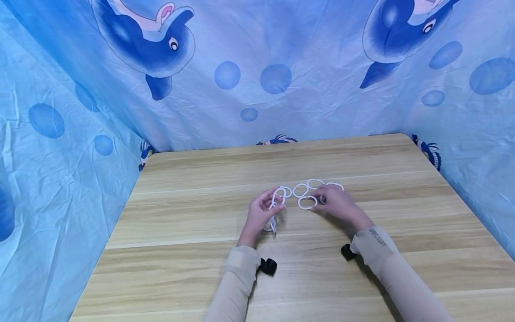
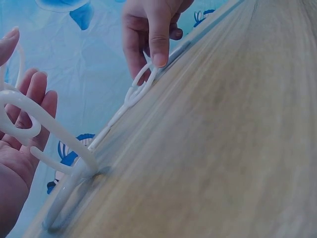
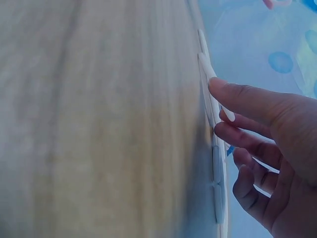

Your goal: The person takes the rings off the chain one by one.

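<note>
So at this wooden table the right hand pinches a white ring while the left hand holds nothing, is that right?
Not quite: the left hand isn't empty. The head view shows it holding a white plastic loop. The right hand does pinch a white ring at the wooden table.

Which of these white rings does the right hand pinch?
The ring just left of the right hand in the head view: it alone has its edge between that hand's thumb and fingers.

Rings (image 2: 53, 123) smooth, plastic-looking; tabletop (image 1: 201, 201) wood-grained; backdrop (image 1: 249, 40) creased, slightly shiny.
</note>
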Demonstrator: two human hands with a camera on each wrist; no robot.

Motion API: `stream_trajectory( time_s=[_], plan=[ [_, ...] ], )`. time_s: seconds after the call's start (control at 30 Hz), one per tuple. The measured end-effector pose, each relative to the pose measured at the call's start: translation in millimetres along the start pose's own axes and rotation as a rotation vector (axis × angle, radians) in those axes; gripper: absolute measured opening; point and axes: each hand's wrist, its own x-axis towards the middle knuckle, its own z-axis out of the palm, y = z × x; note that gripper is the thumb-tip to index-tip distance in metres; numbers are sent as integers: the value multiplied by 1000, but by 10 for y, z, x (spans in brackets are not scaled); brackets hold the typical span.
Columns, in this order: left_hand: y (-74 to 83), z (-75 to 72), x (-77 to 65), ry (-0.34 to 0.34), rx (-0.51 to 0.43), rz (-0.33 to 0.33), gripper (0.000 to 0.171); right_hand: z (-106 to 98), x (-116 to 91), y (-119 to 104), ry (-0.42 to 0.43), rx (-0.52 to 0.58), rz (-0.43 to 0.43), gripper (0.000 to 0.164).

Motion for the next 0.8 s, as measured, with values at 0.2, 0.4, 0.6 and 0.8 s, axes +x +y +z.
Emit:
stream_trajectory(
  time_s=[0.2,0.4,0.6,0.8],
  plan=[
    [4,0,-4,-2,10,-10,58,6,33,-39,2,-58,-32,43],
    [1,-3,0,8,13,-16,58,26,76,-50,-8,-72,-33,42],
    [-10,-6,4,17,8,-8,57,23,96,-55,-20,-72,-40,43],
    [-13,-15,6,6,19,1,59,-7,85,-32,-8,-49,-25,44]
  ],
)
